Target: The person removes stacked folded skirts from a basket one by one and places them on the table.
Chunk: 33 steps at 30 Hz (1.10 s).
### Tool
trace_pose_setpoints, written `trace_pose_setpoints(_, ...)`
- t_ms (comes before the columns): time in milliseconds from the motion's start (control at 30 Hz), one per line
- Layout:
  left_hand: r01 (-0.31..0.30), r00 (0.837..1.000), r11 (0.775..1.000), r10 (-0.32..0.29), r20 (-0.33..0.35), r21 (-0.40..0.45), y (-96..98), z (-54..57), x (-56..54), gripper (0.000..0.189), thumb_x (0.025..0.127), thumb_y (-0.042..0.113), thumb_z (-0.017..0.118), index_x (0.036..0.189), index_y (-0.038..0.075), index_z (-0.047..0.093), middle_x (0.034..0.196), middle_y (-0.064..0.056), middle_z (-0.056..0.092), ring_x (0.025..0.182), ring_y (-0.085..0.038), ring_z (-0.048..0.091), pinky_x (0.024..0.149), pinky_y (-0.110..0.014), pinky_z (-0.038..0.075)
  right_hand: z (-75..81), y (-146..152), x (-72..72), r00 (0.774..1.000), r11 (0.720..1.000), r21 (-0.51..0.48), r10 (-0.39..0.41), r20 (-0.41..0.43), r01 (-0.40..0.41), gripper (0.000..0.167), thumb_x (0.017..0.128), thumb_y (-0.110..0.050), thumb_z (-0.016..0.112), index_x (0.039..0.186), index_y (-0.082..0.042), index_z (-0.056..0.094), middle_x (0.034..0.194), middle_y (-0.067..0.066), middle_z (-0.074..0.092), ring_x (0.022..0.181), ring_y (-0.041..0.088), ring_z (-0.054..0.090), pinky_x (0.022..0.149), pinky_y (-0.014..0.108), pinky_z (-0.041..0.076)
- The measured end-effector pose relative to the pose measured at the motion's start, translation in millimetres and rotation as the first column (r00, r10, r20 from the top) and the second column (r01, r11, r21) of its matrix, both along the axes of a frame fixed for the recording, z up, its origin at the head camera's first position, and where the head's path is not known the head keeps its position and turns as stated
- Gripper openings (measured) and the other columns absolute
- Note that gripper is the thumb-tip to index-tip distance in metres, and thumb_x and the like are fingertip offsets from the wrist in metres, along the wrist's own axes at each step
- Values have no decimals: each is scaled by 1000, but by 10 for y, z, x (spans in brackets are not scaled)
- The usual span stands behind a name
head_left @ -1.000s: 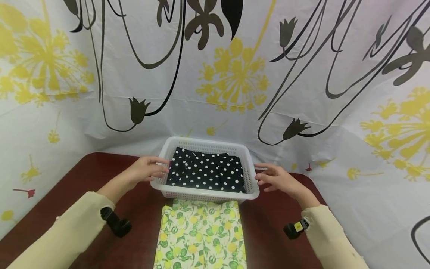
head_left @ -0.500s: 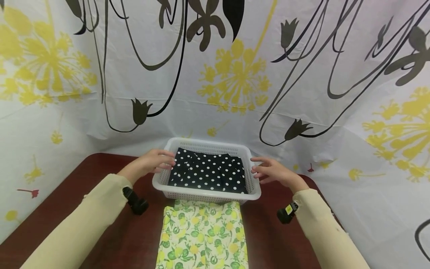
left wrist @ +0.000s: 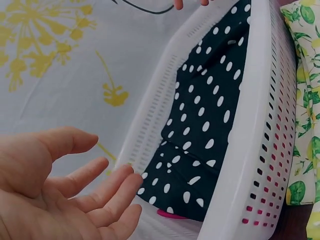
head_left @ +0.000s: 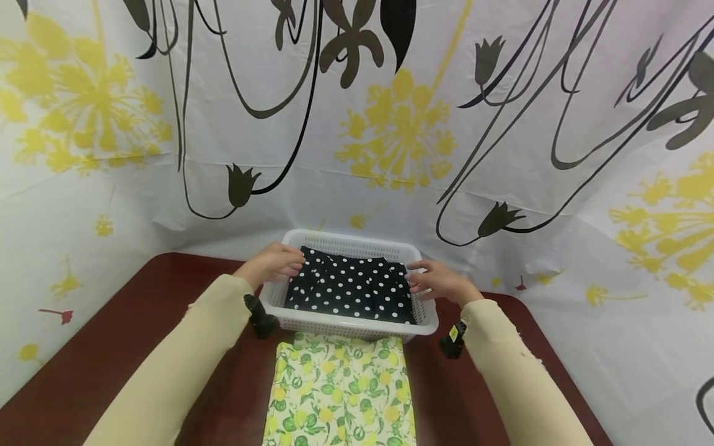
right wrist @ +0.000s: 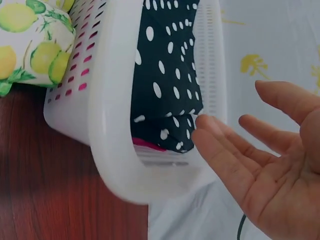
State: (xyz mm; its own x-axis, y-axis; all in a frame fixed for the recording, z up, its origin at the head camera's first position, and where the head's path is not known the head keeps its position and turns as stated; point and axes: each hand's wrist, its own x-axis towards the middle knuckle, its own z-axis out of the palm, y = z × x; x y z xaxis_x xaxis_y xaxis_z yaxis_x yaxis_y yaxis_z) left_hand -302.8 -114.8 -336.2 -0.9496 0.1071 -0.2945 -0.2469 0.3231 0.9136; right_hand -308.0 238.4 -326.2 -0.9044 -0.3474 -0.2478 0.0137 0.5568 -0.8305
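A white perforated plastic basket (head_left: 357, 327) stands toward the back of the table. Folded black cloth with white polka dots (head_left: 351, 286) lies inside it, and a bit of pink (left wrist: 172, 215) shows beneath that cloth. My left hand (head_left: 274, 265) hovers at the basket's left end, fingers relaxed and holding nothing. Over the right end is my right hand (head_left: 437, 282), its fingers loosely spread and also holding nothing. In the right wrist view the fingertips (right wrist: 205, 125) come close to the dotted cloth; whether they touch it I cannot tell.
Folded lemon-print cloth (head_left: 343, 390) lies on the dark red table (head_left: 212, 371) in front of the basket, close to its near wall. A white sheet with yellow and grey flower prints (head_left: 357, 204) hangs behind and at both sides.
Both hands have moved inward, from beside the basket's ends to over them. The basket and both cloths stay where they were; the head view has shifted slightly.
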Motion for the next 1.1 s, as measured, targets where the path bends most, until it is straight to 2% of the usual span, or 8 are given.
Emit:
trace_pose_setpoints(100,-20,1000,1000,20,21,-12,51,-30,-24,48,90,16,52,132,-5,39,126,-25,47,117,-35,47,97,-45,36,-23,-67,-26,1000,1000,22,-9,28,9,55,93,-16,50,138,6,28,126,31,44,110,41,49,89,47,43)
trace_pose_setpoints(267,-57,997,994,62,48,-90,98,-97,-54,47,89,16,53,127,-9,40,124,-26,42,113,-37,46,93,-42,41,-67,-177,-40,997,997,76,-30,67,25,58,92,-13,52,137,11,25,132,33,35,118,44,41,93,49,39)
trace_pose_setpoints(500,9,999,980,1,50,-197,131,-182,-64,48,88,19,52,125,-10,43,123,-27,46,111,-38,47,92,-44,42,-66,-272,-22,993,991,128,-44,108,30,62,92,-15,52,139,11,22,136,30,32,111,35,47,93,47,39)
trace_pose_setpoints(533,23,998,981,-13,54,-192,139,-192,-60,47,89,19,51,126,-9,43,123,-26,47,111,-38,48,92,-45,42,-72,-292,-24,991,992,123,-46,126,30,61,92,-14,52,139,11,23,134,30,33,104,33,49,91,45,41)
trace_pose_setpoints(700,40,995,999,-36,93,-34,204,-221,-35,46,88,13,51,128,-7,42,119,-26,53,104,-37,56,83,-43,47,-135,-352,-35,980,992,114,-76,183,56,54,92,-13,51,135,10,28,126,30,38,101,34,50,86,45,44)
trace_pose_setpoints(767,31,994,999,-33,105,15,239,-233,-39,44,88,11,51,127,-7,43,118,-26,54,102,-36,58,80,-43,49,-159,-356,-30,976,990,115,-102,195,80,56,91,-14,52,136,9,26,128,32,36,113,42,44,87,49,44)
trace_pose_setpoints(933,-7,997,998,12,80,-55,315,-241,-57,43,85,7,53,125,-6,44,120,-24,52,106,-36,53,87,-44,44,-194,-347,-13,959,990,57,-139,247,129,66,92,-17,51,142,3,13,139,32,22,123,51,29,89,56,39)
trace_pose_setpoints(1100,-42,995,989,54,79,-144,350,-202,-65,42,85,8,54,123,-5,45,122,-21,47,104,-33,45,91,-47,39,-218,-318,-31,966,992,-8,-117,229,122,65,94,-14,47,143,6,8,140,32,22,124,46,32,91,53,39)
